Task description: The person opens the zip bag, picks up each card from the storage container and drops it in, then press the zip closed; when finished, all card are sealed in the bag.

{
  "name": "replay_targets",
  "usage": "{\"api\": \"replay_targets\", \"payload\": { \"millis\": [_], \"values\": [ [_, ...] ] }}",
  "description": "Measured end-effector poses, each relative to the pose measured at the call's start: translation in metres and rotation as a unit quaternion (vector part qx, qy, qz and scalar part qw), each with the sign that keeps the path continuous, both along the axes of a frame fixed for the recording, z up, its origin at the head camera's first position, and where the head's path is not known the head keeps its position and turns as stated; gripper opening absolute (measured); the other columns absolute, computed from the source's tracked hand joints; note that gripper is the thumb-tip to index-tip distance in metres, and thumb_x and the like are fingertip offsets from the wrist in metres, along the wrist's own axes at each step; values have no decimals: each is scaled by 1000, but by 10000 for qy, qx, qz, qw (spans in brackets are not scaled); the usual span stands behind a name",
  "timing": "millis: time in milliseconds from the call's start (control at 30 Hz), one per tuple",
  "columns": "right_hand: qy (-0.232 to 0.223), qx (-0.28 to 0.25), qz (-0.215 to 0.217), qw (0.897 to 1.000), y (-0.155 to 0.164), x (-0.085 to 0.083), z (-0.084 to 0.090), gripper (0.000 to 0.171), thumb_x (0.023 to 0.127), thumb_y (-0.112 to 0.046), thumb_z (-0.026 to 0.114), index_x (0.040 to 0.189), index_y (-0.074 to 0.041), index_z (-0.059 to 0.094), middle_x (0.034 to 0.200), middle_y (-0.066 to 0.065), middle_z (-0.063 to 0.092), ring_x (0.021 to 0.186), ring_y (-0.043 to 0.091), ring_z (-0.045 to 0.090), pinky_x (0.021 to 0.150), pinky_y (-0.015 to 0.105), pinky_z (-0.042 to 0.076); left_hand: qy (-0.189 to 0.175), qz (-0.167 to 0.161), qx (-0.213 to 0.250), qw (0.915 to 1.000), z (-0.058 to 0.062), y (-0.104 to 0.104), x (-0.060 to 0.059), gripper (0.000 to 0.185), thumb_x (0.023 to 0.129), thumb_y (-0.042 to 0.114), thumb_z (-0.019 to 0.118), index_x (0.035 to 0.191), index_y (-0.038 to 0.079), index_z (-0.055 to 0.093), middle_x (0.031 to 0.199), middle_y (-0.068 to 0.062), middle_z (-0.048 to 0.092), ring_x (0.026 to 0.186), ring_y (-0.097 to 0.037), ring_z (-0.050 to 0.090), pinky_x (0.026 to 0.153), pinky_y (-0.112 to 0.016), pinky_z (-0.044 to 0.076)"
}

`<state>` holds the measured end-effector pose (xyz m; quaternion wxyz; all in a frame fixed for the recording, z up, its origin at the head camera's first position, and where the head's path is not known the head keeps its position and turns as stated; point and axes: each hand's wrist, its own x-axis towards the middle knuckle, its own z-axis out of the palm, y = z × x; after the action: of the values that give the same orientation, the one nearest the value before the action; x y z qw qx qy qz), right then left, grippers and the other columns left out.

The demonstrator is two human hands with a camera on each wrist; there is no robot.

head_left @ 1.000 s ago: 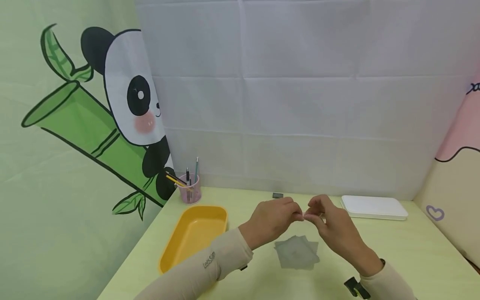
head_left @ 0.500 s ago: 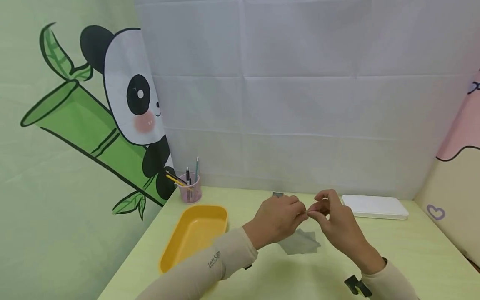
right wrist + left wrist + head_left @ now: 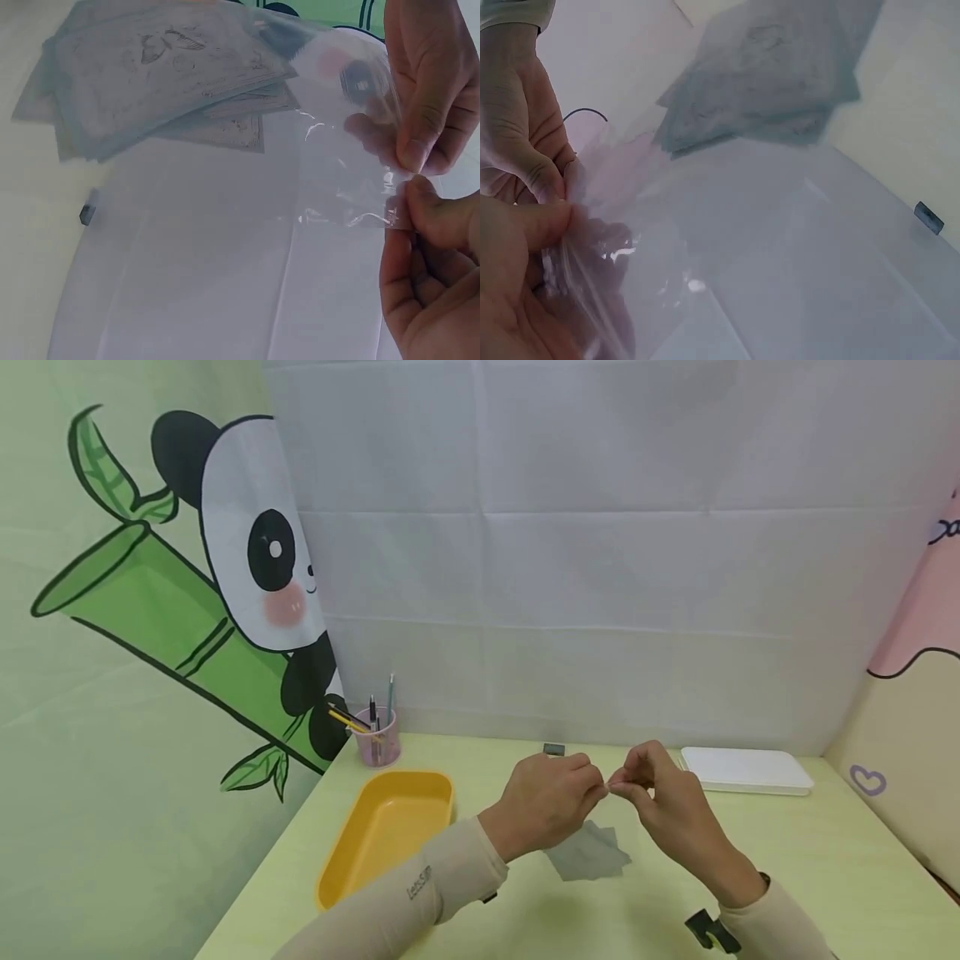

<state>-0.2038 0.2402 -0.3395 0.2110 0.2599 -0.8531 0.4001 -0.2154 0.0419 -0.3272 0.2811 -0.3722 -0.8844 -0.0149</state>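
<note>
My left hand [image 3: 547,802] and right hand [image 3: 675,810] meet above the table's middle. Thumbs and fingertips pinch the same edge of a clear plastic bag [image 3: 337,180], side by side and almost touching. Glossy creases run through the film near the fingers in the left wrist view. Hanging below the hands, a loose stack of thin grey-green translucent sheets [image 3: 588,852] shows through the plastic. A butterfly print is visible on the top sheet [image 3: 165,67] in the right wrist view. Whether the bag's edge is sealed or parted, I cannot tell.
A yellow tray [image 3: 447,793] lies left, partly behind the left forearm. Behind it stands a pink mesh cup [image 3: 377,749] with pens and pencils. A flat white box [image 3: 746,771] is at the back right, and a small dark clip-like piece [image 3: 554,749] at the back edge.
The stack of sheets lifted and tilted, then sank slightly, and looks smaller than a second ago. Both hands shifted right, then back left, keeping their pinch on the bag's edge.
</note>
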Motion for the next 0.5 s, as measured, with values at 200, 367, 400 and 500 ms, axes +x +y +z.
{"api": "replay_targets", "payload": {
  "millis": [200, 367, 400, 500],
  "values": [
    [401, 43, -75, 9992, 4, -2, 2, 28, 92, 5, 69, 107, -7, 48, 89, -7, 61, 75, 10, 57, 65, 25, 45, -331, 264, 522, 9977, 1, -9, 1, 17, 100, 36, 62, 100, 25, 75, 86, 14, 65, 71, 1, 61, 52, -15, 44],
    [437, -34, 66, 9990, 3, -4, 3, 33, 90, 3, 72, 111, -4, 49, 91, -6, 65, 77, 7, 57, 68, 23, 44, 185, 63, 409, 9990, 0, -10, -1, 15, 101, 30, 62, 97, 22, 75, 86, 11, 66, 64, -1, 60, 49, -16, 44],
    [418, -52, 69, 9991, 2, -4, 3, 34, 89, 3, 73, 111, -4, 49, 91, -6, 66, 77, 7, 57, 67, 23, 45, 265, 44, 336, 9991, 0, -10, -1, 16, 101, 29, 62, 96, 22, 75, 86, 11, 66, 62, -1, 60, 48, -16, 43],
    [396, -86, 58, 9992, -1, -3, 2, 35, 87, 5, 74, 107, -5, 47, 87, -6, 65, 74, 8, 58, 64, 24, 45, 295, 45, 108, 9995, 0, -10, 1, 17, 101, 31, 61, 96, 23, 75, 86, 12, 66, 58, -2, 58, 48, -15, 41]
  ]
}}
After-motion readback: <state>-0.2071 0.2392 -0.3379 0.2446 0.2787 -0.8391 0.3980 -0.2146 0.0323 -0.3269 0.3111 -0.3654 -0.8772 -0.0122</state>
